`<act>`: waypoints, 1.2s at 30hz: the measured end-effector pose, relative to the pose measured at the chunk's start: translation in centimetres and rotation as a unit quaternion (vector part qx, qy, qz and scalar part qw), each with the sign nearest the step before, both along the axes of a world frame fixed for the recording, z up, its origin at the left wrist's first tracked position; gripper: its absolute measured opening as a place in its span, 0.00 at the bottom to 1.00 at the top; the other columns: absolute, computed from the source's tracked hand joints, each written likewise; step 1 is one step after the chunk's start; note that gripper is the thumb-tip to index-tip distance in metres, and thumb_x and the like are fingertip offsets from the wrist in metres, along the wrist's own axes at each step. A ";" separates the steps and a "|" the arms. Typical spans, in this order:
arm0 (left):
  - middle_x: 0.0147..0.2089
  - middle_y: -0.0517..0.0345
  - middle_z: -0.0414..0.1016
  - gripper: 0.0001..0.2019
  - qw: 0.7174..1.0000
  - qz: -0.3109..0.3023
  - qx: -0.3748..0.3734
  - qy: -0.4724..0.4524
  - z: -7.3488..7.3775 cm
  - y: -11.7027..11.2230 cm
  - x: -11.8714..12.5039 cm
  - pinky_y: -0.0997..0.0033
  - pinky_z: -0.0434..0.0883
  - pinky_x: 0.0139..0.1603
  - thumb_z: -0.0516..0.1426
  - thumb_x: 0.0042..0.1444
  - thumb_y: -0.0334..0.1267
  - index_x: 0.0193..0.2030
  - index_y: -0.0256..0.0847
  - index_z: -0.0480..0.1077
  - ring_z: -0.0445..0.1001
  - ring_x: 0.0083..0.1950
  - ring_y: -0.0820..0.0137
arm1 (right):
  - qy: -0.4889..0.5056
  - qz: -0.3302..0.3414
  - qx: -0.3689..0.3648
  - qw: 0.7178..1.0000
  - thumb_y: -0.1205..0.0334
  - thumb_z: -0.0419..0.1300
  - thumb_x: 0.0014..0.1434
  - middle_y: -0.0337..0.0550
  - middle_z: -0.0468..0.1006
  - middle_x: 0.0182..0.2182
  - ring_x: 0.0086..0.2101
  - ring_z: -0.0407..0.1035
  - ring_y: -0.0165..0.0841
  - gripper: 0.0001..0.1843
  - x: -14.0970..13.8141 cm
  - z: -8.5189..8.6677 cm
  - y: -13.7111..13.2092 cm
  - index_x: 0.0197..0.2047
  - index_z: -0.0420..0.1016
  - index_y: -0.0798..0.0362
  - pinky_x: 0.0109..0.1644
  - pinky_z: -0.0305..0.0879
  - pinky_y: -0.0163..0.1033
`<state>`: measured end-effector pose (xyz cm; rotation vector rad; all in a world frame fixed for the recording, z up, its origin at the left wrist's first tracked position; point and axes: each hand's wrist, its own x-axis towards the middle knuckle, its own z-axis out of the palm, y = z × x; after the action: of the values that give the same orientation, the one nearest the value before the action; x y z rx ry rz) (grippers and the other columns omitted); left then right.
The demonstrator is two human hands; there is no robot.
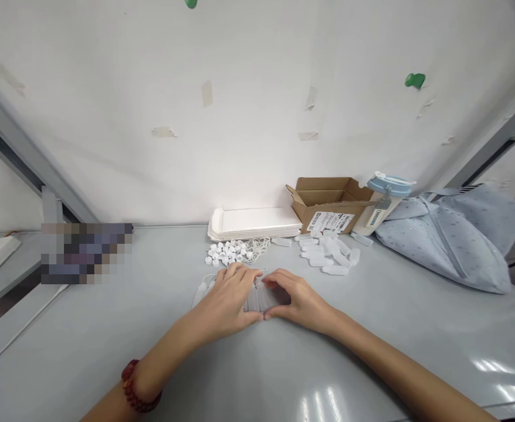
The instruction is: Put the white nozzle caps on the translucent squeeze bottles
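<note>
So, both hands were laid on the grey table (108, 328), the left hand (229, 296) and right hand (299, 299) cupped around a little cluster of clear bottles (260, 298), thumbs nearly touching. Just beyond the left hand a pile of white caps (226, 252) was seen. Beyond the right, loose bottles (328, 252) were scattered, with a cardboard box (328, 205) further back. A red bracelet (136, 387) was worn on the left wrist.

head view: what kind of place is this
Probably a small packing or assembly bench: a grey table with loose white caps, small clear bottles, stacked white trays and an open cardboard box.
</note>
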<state>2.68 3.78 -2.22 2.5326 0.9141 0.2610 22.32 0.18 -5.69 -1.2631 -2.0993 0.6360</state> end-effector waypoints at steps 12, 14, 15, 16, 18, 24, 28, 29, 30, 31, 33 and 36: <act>0.50 0.52 0.66 0.21 0.999 -0.009 -0.003 -0.037 -0.2 -0.1 0.1 0.54 0.60 0.53 0.60 0.51 0.39 0.51 0.44 0.60 0.59 0.54 0.56 | -0.001 0.001 0.003 1.000 0.52 0.69 0.45 0.46 0.72 0.43 0.44 0.65 0.39 0.26 0.0 0.0 0.0 0.46 0.67 0.51 0.47 0.64 0.44; 0.50 0.52 0.66 0.21 0.999 -0.008 -0.007 -0.040 -0.1 -0.2 0.1 0.53 0.60 0.53 0.59 0.51 0.38 0.51 0.44 0.60 0.59 0.54 0.56 | -0.002 -0.001 0.004 1.000 0.52 0.69 0.45 0.45 0.73 0.42 0.43 0.66 0.38 0.26 0.0 0.0 0.0 0.45 0.68 0.51 0.46 0.65 0.44; 0.50 0.52 0.66 0.21 0.999 -0.007 -0.008 -0.040 -0.1 -0.2 0.2 0.53 0.60 0.53 0.59 0.51 0.37 0.51 0.44 0.60 0.59 0.54 0.56 | -0.003 -0.002 0.003 1.000 0.52 0.69 0.45 0.45 0.73 0.41 0.42 0.66 0.38 0.26 0.0 0.0 0.0 0.44 0.68 0.51 0.45 0.65 0.43; 0.51 0.52 0.66 0.21 0.999 -0.006 -0.011 -0.040 -0.1 -0.2 0.2 0.53 0.60 0.53 0.59 0.51 0.37 0.52 0.44 0.60 0.59 0.54 0.56 | -0.003 -0.003 0.003 1.000 0.51 0.69 0.45 0.44 0.73 0.41 0.42 0.66 0.38 0.25 0.0 0.0 0.0 0.44 0.68 0.51 0.45 0.65 0.43; 0.51 0.52 0.66 0.22 0.999 -0.004 -0.014 -0.037 -0.1 -0.2 0.2 0.54 0.59 0.54 0.59 0.51 0.37 0.53 0.44 0.60 0.59 0.54 0.57 | -0.001 -0.003 0.004 1.000 0.51 0.69 0.45 0.44 0.73 0.40 0.41 0.66 0.38 0.25 0.0 0.0 -0.1 0.43 0.68 0.51 0.44 0.65 0.43; 0.51 0.52 0.66 0.22 0.999 -0.004 -0.009 -0.037 0.1 -0.2 0.2 0.54 0.59 0.54 0.60 0.50 0.36 0.52 0.44 0.60 0.58 0.54 0.57 | -0.002 -0.004 0.002 1.000 0.53 0.70 0.43 0.44 0.73 0.40 0.41 0.66 0.38 0.25 -0.1 0.2 -0.1 0.42 0.67 0.51 0.44 0.65 0.42; 0.51 0.51 0.65 0.22 0.999 0.001 -0.021 -0.040 0.5 -0.1 0.0 0.54 0.60 0.54 0.61 0.49 0.41 0.51 0.44 0.61 0.58 0.54 0.56 | -0.011 -0.007 -0.003 1.000 0.51 0.70 0.43 0.44 0.73 0.40 0.41 0.66 0.38 0.27 -0.1 0.4 -0.1 0.44 0.67 0.52 0.43 0.65 0.42; 0.52 0.51 0.65 0.23 0.999 0.009 -0.024 -0.044 0.5 0.0 -0.1 0.53 0.60 0.53 0.61 0.49 0.44 0.51 0.44 0.61 0.58 0.54 0.56 | -0.012 -0.007 -0.004 1.000 0.50 0.69 0.43 0.44 0.72 0.41 0.41 0.67 0.38 0.28 -0.1 0.4 -0.1 0.44 0.67 0.53 0.43 0.65 0.42; 0.52 0.50 0.65 0.24 0.998 0.020 -0.025 -0.049 0.6 0.2 -0.3 0.53 0.61 0.53 0.60 0.50 0.46 0.52 0.44 0.61 0.59 0.54 0.56 | -0.012 -0.006 -0.004 1.000 0.49 0.69 0.43 0.45 0.72 0.41 0.41 0.67 0.38 0.29 -0.1 0.5 -0.1 0.45 0.67 0.53 0.43 0.66 0.42; 0.52 0.50 0.65 0.24 0.998 0.032 -0.022 -0.054 0.5 0.4 -0.5 0.53 0.61 0.52 0.59 0.51 0.47 0.53 0.44 0.61 0.59 0.54 0.56 | -0.012 -0.005 -0.005 1.000 0.49 0.69 0.43 0.45 0.72 0.41 0.40 0.67 0.38 0.30 0.0 0.6 -0.2 0.46 0.67 0.53 0.43 0.66 0.42; 0.51 0.50 0.66 0.21 0.997 0.052 -0.009 -0.064 0.5 1.1 -0.8 0.53 0.61 0.53 0.56 0.54 0.47 0.53 0.44 0.61 0.60 0.54 0.56 | -0.011 -0.006 -0.005 1.000 0.48 0.68 0.44 0.46 0.72 0.41 0.40 0.67 0.38 0.30 0.1 0.8 -0.1 0.46 0.67 0.52 0.43 0.66 0.42; 0.48 0.50 0.69 0.14 0.995 0.080 0.025 -0.062 0.5 2.4 -1.2 0.53 0.63 0.51 0.52 0.57 0.44 0.49 0.42 0.65 0.62 0.53 0.56 | -0.013 -0.023 0.014 1.000 0.50 0.65 0.50 0.46 0.72 0.41 0.42 0.67 0.38 0.23 0.8 1.1 0.3 0.46 0.67 0.52 0.44 0.66 0.42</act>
<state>1.48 6.22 -1.69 2.4593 1.0757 0.4900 23.12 0.44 -4.56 -1.3064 -2.0874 0.5707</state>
